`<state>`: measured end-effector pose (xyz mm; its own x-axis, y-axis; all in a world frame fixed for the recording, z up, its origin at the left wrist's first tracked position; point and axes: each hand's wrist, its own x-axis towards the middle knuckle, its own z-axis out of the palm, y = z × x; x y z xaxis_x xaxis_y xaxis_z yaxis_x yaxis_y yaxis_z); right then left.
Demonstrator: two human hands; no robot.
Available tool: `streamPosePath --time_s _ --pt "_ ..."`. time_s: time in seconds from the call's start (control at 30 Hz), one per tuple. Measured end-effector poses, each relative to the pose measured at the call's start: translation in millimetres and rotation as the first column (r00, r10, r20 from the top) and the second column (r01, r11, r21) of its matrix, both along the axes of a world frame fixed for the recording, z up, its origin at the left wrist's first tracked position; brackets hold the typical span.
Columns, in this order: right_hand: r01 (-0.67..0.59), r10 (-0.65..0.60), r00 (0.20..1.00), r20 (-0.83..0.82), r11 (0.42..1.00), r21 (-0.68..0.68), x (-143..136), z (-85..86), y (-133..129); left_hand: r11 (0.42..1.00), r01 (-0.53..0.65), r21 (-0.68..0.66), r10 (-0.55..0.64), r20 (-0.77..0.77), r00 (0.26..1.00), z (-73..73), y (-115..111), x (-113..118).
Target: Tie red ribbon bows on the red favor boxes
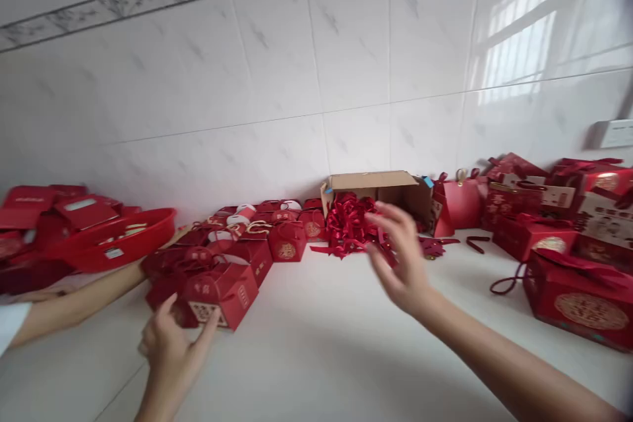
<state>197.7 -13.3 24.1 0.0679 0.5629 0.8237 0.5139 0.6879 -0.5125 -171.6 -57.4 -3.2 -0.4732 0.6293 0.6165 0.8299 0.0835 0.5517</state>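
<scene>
My left hand (pixel 173 349) is at the lower left, thumb and fingers spread, at the near side of a red box (pixel 230 293) with a pale gold patterned panel. Whether its fingertips touch the box is hard to tell. My right hand (pixel 400 264) hangs over the table right of centre, fingers apart and nothing in them. Just behind it is a heap of shiny red ribbons (pixel 351 217), spilling from an open cardboard box (pixel 373 180).
Many small red boxes (pixel 287 242) line the wall. Another person's arm (pixel 89 297) reaches in from the left, near a red basin (pixel 148 237). Larger red gift boxes (pixel 583 297) and red bags (pixel 465 203) stand at the right on the white table (pixel 316 356).
</scene>
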Motion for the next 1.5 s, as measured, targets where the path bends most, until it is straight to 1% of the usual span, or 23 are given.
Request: streamPosePath --time_s 0.07,0.13,0.17,0.27,0.33,0.43,0.5,0.57,0.6,0.63,0.67,0.7,0.73,0.77,0.83,0.9,1.07,1.13,1.2,1.27,1.33,1.4,1.5 --pt "-0.034 0.056 0.948 0.312 0.997 -0.076 -23 -34.4 21 0.985 -0.094 -0.142 0.084 -0.078 0.993 -9.4 -4 -1" --pt "-0.062 0.156 0.82 0.55 0.981 -0.186 -30 -69.6 39 0.955 -0.098 -0.279 0.071 -0.106 0.992 -12.3 -6 0" --pt "-0.042 0.197 0.777 0.598 0.964 -0.263 -28 -83.9 46 0.948 -0.081 -0.309 0.051 -0.105 0.993 -12.5 -6 0" --pt "0.11 0.176 0.791 0.586 0.901 -0.419 -20 -105.7 57 0.971 -0.04 -0.237 0.024 -0.07 0.997 -12.4 0 -7" --pt "0.12 0.21 0.784 0.584 0.872 -0.475 -17 -105.9 57 0.986 -0.04 -0.161 0.035 -0.033 0.999 -13.5 6 -14" --pt "0.089 0.273 0.765 0.584 0.852 -0.515 -18 -100.1 56 0.986 -0.093 -0.139 0.093 -0.008 0.996 -16.7 12 -17" --pt "0.077 0.294 0.763 0.576 0.844 -0.532 -20 -97.8 56 0.977 -0.141 -0.161 0.14 -0.022 0.99 -18.0 9 -9" --pt "0.067 0.306 0.765 0.566 0.837 -0.543 -21 -97.0 57 0.977 -0.097 -0.191 0.092 -0.034 0.995 -17.4 -1 9" --pt "0.063 0.309 0.768 0.562 0.836 -0.546 -21 -96.9 57 0.977 -0.008 -0.215 0.001 -0.03 1.0 -16.3 -8 21" --pt "0.06 0.31 0.77 0.558 0.835 -0.547 -20 -96.8 58 0.961 0.135 -0.241 -0.137 0.005 0.991 -14.8 -16 34" --pt "0.056 0.312 0.772 0.554 0.835 -0.548 -20 -96.7 58 0.898 0.343 -0.275 -0.334 0.08 0.939 -12.8 -24 48" --pt "0.053 0.313 0.774 0.551 0.834 -0.549 -19 -96.6 59 0.824 0.488 -0.289 -0.456 0.172 0.873 -10.4 -32 62" --pt "0.05 0.315 0.775 0.547 0.834 -0.55 -19 -96.6 59 0.745 0.591 -0.308 -0.532 0.26 0.806 -7.6 -38 76" --pt "0.048 0.316 0.777 0.544 0.832 -0.552 -18 -96.7 59 0.725 0.628 -0.281 -0.549 0.313 0.775 -4.8 -41 88" --pt "0.046 0.318 0.783 0.535 0.828 -0.559 -16 -97.0 58 0.74 0.623 -0.254 -0.504 0.404 0.763 0.5 -42 105" --pt "0.052 0.309 0.794 0.524 0.824 -0.565 -14 -97.6 57 0.774 0.582 -0.249 -0.44 0.449 0.777 3.7 -37 112" --pt "0.151 0.194 0.839 0.508 0.815 -0.559 -17 -96.7 66 0.762 0.609 -0.219 -0.428 0.537 0.727 -2.1 -30 108" --pt "0.218 0.124 0.85 0.512 0.803 -0.555 -20 -94.4 78 0.778 0.609 -0.153 -0.461 0.52 0.719 -7.7 -32 108" --pt "0.277 0.057 0.856 0.514 0.789 -0.549 -22 -91.2 94 0.813 0.578 -0.065 -0.495 0.444 0.746 -12.9 -35 107" --pt "0.328 -0.004 0.864 0.503 0.764 -0.556 -23 -88.0 110 0.844 0.537 0.001 -0.494 0.39 0.777 -17.0 -38 103" --pt "0.364 -0.055 0.875 0.48 0.729 -0.58 -22 -85.9 122 0.855 0.518 0.029 -0.483 0.409 0.774 -19.9 -41 95" --pt "0.372 -0.086 0.89 0.448 0.704 -0.605 -19 -84.9 128 0.838 0.54 0.079 -0.507 0.479 0.717 -21.3 -47 85" --pt "0.333 -0.104 0.922 0.374 0.707 -0.624 -13 -82.0 128 0.779 0.589 0.216 -0.59 0.571 0.571 -20.0 -54 78"
